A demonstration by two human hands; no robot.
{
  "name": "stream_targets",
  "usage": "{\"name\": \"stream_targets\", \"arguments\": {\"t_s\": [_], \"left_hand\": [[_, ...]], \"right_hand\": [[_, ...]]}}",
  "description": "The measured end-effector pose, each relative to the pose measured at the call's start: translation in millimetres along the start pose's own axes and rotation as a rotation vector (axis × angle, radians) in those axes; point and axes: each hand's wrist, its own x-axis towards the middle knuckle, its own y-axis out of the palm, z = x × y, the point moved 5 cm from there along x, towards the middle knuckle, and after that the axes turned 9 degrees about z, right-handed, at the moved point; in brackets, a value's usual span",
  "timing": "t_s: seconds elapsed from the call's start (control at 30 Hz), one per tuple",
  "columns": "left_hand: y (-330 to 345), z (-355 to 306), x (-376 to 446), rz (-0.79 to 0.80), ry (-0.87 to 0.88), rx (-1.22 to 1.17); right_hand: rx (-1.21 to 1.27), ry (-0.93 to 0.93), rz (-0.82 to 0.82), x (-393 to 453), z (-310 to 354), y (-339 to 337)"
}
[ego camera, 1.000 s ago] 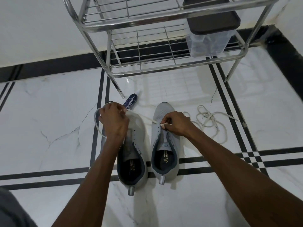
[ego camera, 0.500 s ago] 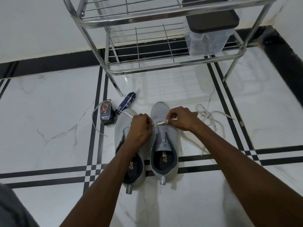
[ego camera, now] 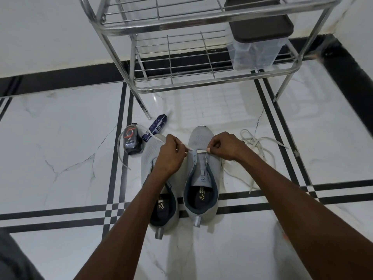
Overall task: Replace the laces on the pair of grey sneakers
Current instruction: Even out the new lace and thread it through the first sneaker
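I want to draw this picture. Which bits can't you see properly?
- Head view: left hand and its arm hide most of the left sneaker.
- Words on the dark bottle are too small.
- Frosted box hides its contents.
- Rack is cut off by the top edge.

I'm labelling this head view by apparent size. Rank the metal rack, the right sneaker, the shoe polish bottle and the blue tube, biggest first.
1. Metal rack, largest by far.
2. Right sneaker.
3. Shoe polish bottle.
4. Blue tube, slimmer than the bottle though of similar length, so that ranking is close.
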Motion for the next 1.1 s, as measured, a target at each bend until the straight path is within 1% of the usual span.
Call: {"name": "stream_targets", "arguments": {"t_s": [0.17, 0.23, 0.3, 0.43, 0.57, 0.73, 0.93, 1.1], "left_hand": [[-3.5, -5.6, -0.5, -0.05, 0.122, 0.199], [-1.3, -8.5, -1.4, -0.032, 0.174, 0.261], [2.5, -8.7, -1.7, -0.015, 0.182, 0.289], [4.6, -7.9, -0.6, -0.061, 0.152, 0.243], [5.2, -9.0, 0.1, -0.084, 0.126, 0.211], [7.4, -3.0, -1.3, -0.089, 0.082, 0.22], [7.1, -8.7, -2.7, -0.07, 0.066, 0.209], [5.9, -9.9, -5.0, -0.095, 0.089, 0.199]], "right_hand": [[0.003, -0.006, 0.009, 2.9, 3.1, 0.3], [0.009, -0.016, 0.009, 3.1, 3.7, 2.8], [0.022, -0.028, -0.003, 1.8, 3.2, 4.6], [0.063, -0.057, -0.044, 0.8, -0.8, 3.3], [0.094, -0.084, -0.042, -3.1, 2.0, 3.4], [0.175, -0.055, 0.022, -6.4, 1.0, 5.9], [0.147, -0.027, 0.035, -9.6, 4.5, 2.5], [0.137, -0.023, 0.038, -11.7, 10.2, 0.5]]}}
